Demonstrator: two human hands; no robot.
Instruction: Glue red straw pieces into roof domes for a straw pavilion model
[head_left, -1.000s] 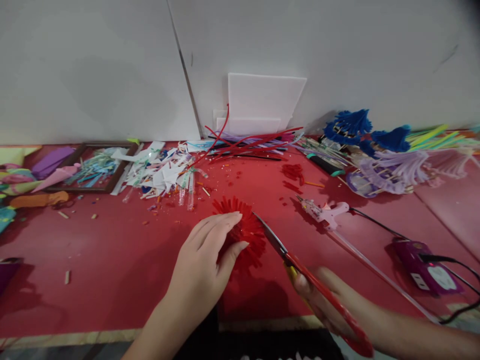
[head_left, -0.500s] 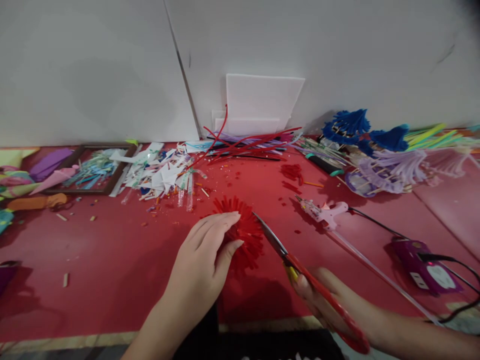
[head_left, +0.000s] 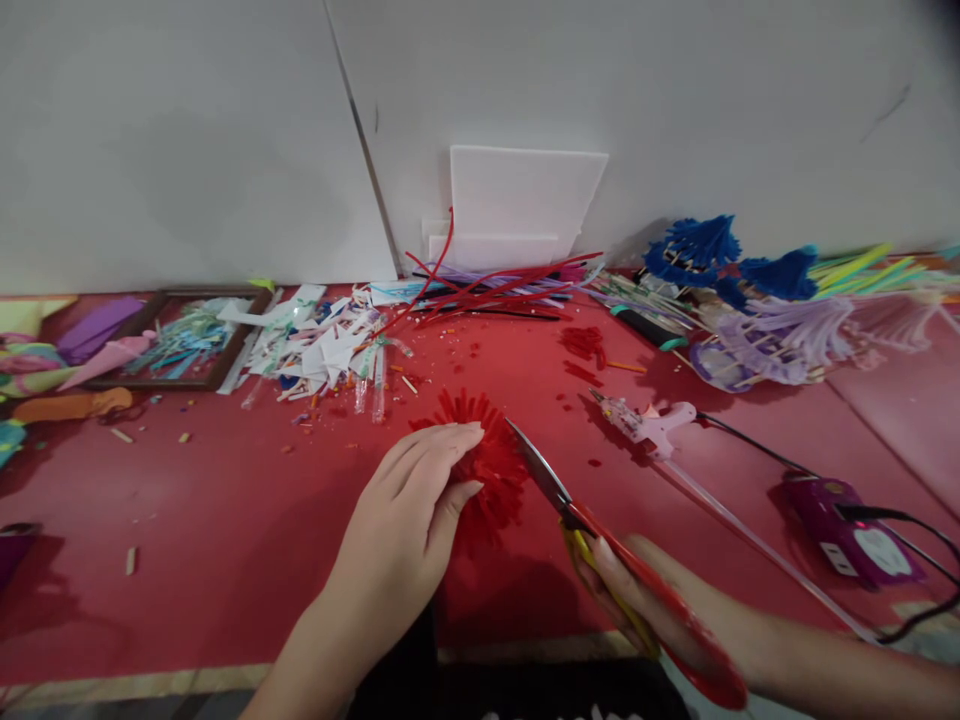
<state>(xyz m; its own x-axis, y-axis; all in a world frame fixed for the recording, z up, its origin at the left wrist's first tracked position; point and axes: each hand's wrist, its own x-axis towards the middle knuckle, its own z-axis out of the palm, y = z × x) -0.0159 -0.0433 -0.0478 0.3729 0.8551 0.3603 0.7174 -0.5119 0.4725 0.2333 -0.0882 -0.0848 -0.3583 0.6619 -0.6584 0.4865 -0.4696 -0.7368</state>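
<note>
My left hand (head_left: 412,485) is closed around a round, spiky bundle of red pipe cleaners (head_left: 501,475), its fingers curled over the left side and thumb below. Short red ends fan out on all sides, and the hand hides part of it. In my right hand (head_left: 645,590) is a pair of scissors (head_left: 551,480) with red and yellow handles. Their blades point up and left, with the tip beside the bundle's right edge. Whether the blades touch any red strand I cannot tell.
A pink glue gun (head_left: 652,425) lies to the right, its cord running to a purple power box (head_left: 851,535). White paper scraps (head_left: 322,345) are heaped at back left, near a brown frame (head_left: 217,370). Loose pipe cleaners (head_left: 510,285) and blue fan-shaped pieces (head_left: 705,250) lie along the wall.
The scissors' yellow handle has swung out from the red one, so the handles stand further apart. My left hand and the red bundle have barely moved.
</note>
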